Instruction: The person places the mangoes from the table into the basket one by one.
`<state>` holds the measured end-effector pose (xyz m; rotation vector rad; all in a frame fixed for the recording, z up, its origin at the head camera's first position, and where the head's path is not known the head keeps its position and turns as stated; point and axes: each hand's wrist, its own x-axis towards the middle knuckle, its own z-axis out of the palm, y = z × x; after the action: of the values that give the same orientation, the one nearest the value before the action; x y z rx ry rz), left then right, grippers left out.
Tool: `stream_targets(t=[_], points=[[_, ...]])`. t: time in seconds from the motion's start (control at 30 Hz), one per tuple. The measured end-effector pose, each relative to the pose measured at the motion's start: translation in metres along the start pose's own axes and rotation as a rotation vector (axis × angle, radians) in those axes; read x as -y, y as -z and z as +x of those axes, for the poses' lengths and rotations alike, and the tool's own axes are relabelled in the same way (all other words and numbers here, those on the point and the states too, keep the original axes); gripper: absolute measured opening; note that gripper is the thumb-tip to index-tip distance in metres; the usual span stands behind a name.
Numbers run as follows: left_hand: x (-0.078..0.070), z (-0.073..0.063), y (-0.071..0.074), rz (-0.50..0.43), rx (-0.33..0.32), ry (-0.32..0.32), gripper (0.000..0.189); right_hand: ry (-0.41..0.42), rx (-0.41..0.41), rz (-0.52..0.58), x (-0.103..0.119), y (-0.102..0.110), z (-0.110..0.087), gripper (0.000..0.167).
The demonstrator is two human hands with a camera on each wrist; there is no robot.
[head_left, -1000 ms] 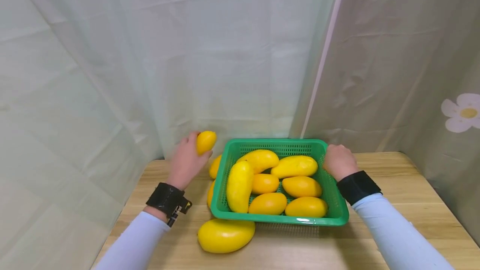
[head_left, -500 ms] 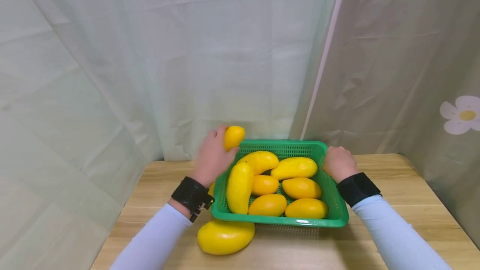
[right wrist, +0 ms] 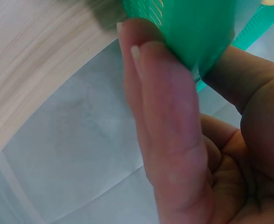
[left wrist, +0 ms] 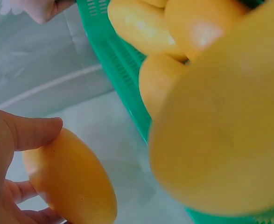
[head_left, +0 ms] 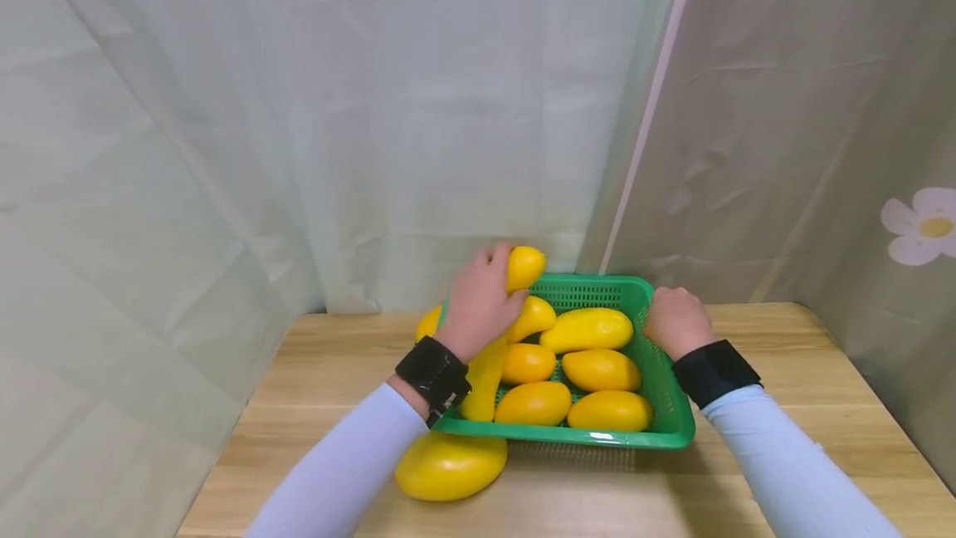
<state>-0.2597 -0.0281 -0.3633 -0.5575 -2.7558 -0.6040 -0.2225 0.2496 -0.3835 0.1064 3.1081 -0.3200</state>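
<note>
My left hand [head_left: 481, 301] pinches a small yellow mango [head_left: 526, 268] above the back left part of a green plastic basket [head_left: 556, 437]. In the left wrist view, thumb and fingers hold that mango [left wrist: 73, 179] around one end, apart from the basket's rim. At the basket's right side my right hand [head_left: 678, 322] grips the rim, thumb on one face and fingers on the other, as the right wrist view shows the green wall [right wrist: 200, 32] between them. Several yellow mangoes [head_left: 601, 372] lie inside; a long one at the left is partly hidden by my left wrist.
One large mango [head_left: 451, 467] lies on the wooden table [head_left: 314, 422] before the basket's front left corner. Another mango [head_left: 429, 324] shows beside the basket's left edge. A pale curtain [head_left: 448, 106] hangs right behind the table and along its sides.
My left hand has carried the small mango rightward, from left of the basket to above its back left part. My right hand has stayed at the right rim, and the basket has not moved.
</note>
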Motion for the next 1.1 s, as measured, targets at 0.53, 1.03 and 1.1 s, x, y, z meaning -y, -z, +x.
stream_targets(t=[0.53, 1.03, 1.1], points=[[-0.042, 0.015, -0.032, 0.029, 0.061, -0.129, 0.062, 0.009, -0.013, -0.010, -0.002, 0.001, -0.001, 0.017], [-0.056, 0.020, -0.058, 0.262, 0.124, -0.136, 0.060, 0.021, -0.025, 0.005, 0.001, -0.001, -0.003, 0.012], [-0.057, 0.020, -0.060, 0.278, 0.141, -0.139, 0.059, 0.017, -0.016, 0.008, 0.001, 0.000, -0.004, 0.012]])
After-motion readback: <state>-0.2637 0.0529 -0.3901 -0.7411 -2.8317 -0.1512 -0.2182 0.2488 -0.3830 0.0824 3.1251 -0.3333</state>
